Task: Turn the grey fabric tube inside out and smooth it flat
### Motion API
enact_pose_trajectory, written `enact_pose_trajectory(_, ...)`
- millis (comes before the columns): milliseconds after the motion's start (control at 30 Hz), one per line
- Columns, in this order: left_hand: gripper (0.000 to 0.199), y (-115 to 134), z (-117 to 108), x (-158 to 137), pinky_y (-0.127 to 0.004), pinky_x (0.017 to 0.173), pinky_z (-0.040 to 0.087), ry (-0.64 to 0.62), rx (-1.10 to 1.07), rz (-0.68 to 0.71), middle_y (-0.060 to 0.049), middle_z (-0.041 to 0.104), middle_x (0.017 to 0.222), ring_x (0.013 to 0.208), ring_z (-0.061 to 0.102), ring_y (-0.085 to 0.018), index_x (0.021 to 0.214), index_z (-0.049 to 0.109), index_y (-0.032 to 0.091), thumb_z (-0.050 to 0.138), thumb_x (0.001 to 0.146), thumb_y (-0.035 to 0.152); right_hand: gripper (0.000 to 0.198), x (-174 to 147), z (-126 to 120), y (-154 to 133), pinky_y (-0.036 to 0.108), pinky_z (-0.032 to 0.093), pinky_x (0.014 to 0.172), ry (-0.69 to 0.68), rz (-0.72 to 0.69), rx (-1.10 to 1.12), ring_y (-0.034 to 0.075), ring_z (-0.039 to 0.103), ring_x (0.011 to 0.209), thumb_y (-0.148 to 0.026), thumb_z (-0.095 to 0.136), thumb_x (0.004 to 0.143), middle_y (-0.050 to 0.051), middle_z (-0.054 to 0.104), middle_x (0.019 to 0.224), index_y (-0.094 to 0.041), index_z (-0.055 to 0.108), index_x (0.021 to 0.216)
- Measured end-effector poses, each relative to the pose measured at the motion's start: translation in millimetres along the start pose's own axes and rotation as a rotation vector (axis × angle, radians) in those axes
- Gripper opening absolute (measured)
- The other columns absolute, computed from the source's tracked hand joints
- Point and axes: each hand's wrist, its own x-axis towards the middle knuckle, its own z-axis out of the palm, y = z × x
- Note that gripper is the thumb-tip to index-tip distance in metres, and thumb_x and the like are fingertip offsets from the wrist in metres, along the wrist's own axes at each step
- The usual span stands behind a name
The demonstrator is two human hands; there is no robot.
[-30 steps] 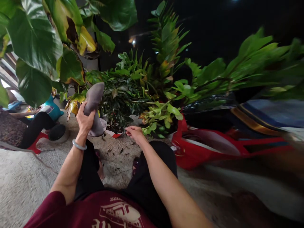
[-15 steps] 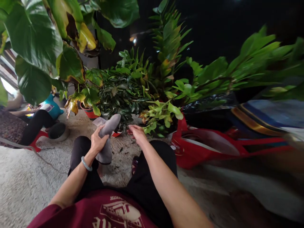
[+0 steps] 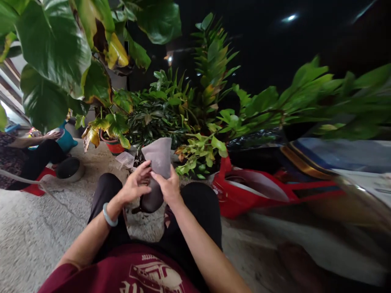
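My right hand (image 3: 168,186) grips a soft grey sock-like cloth piece (image 3: 159,156), thumb across its near face. Its wide, straight-edged end points up and away from me, while the darker rounded end (image 3: 152,200) hangs down between my knees. Just left of the cloth is my left hand (image 3: 136,183), palm turned toward it, with thumb and fingers apart. Those fingertips reach the cloth's left edge; whether they press on it I cannot tell. A pale bracelet (image 3: 109,215) circles my left wrist.
Potted plants (image 3: 159,110) line the far side, with large leaves (image 3: 51,49) overhanging at left. To my right stands an open red bag (image 3: 227,197). A grey bowl (image 3: 71,173) sits on the concrete floor near another seated person (image 3: 15,162) at left.
The cloth piece has passed from my left hand to my right and turned, its wide end now up. My left hand has opened, and my right hand has moved in to grip.
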Motion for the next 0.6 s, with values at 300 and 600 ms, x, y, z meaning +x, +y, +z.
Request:
enact_pose_trajectory(300,0.025,-27.8,-78.4,104.6,-0.021,0.059,0.045,0.743,-0.139,0.075,0.001,0.065,0.077,0.060,0.054,-0.008,0.076,0.068,0.017,0.075,0.053,0.018,0.053,35.0,-1.1,-2.5,0.041,0.060,0.079,0.204,0.128,0.034,0.028,0.073,0.086,-0.042,0.080,0.055,0.006,0.078,0.096,-0.022,0.065,0.102)
enact_pose_trajectory(600,0.019,-41.4,-98.2,127.1,-0.023,0.065,0.047,0.810,-0.382,-0.030,0.002,0.064,0.071,0.063,0.058,-0.009,0.075,0.070,0.016,0.071,0.057,0.009,0.062,15.6,-15.2,-32.8,0.038,0.060,0.083,0.125,-0.007,-0.005,0.028,0.073,0.096,-0.045,0.081,0.064,0.009,0.077,0.111,-0.022,0.063,0.118)
